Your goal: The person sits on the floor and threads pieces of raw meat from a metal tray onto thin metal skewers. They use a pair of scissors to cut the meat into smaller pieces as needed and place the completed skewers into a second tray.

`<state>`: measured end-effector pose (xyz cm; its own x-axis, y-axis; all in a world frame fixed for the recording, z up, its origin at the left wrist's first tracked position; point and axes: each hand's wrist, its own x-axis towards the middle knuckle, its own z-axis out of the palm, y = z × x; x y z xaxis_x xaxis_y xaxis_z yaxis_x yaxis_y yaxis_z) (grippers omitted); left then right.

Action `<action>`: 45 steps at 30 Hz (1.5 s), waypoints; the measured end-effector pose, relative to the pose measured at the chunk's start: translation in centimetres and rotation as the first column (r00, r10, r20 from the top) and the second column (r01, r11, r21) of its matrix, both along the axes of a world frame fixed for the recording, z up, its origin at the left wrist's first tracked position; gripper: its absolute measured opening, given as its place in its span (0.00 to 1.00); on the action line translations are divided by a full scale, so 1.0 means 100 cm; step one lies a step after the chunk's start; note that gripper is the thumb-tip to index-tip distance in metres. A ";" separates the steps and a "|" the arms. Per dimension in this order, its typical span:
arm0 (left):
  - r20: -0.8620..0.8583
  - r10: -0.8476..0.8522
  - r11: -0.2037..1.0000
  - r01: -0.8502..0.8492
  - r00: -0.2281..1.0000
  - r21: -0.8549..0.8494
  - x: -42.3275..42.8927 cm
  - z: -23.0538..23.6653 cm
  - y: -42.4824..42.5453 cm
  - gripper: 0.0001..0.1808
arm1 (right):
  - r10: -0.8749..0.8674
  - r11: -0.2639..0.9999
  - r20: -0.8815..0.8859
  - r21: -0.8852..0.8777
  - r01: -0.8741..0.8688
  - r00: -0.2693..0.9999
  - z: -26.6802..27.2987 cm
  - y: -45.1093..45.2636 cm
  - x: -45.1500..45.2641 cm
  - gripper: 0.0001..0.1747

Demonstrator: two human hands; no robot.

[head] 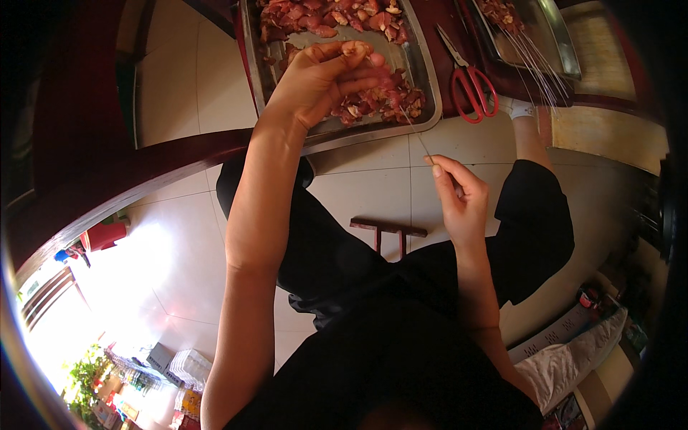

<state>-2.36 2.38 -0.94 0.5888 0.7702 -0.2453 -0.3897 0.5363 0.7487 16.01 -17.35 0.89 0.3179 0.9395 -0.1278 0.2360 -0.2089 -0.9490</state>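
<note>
Pieces of raw meat [322, 16] lie in a shallow metal tray [430, 80] before me, some heaped at its far side and some at its near right. Over the tray is my left hand [333, 70], with a small piece of meat [356, 49] pinched between thumb and fingers. My right hand [462, 188] pinches the near end of a thin metal skewer [416, 131], which slants up and left towards the meat. Whether the skewer's far tip has meat on it is hard to tell.
Red-handled scissors [473, 91] lie right of the tray. Beyond them, a second metal tray [559, 32] holds skewers [532, 64] threaded with meat, their bare ends over its near edge. A dark red table edge [193, 150] runs left. Below are a tiled floor and a wooden stool part [388, 226].
</note>
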 end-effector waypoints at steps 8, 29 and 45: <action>-0.110 -0.042 0.999 0.040 0.993 -0.024 0.006 0.001 0.000 0.14 | -0.052 0.983 -0.370 -0.182 -0.018 0.928 0.004 0.005 0.001 0.12; -0.413 0.802 0.145 0.531 0.431 0.835 0.035 -0.043 0.048 0.10 | -0.144 0.989 -0.324 -0.074 0.126 0.935 0.001 0.028 0.011 0.13; -0.064 0.161 0.983 -0.154 0.985 0.105 0.000 -0.009 0.023 0.15 | -0.087 0.996 -0.196 -0.043 0.080 0.977 -0.004 0.008 0.016 0.13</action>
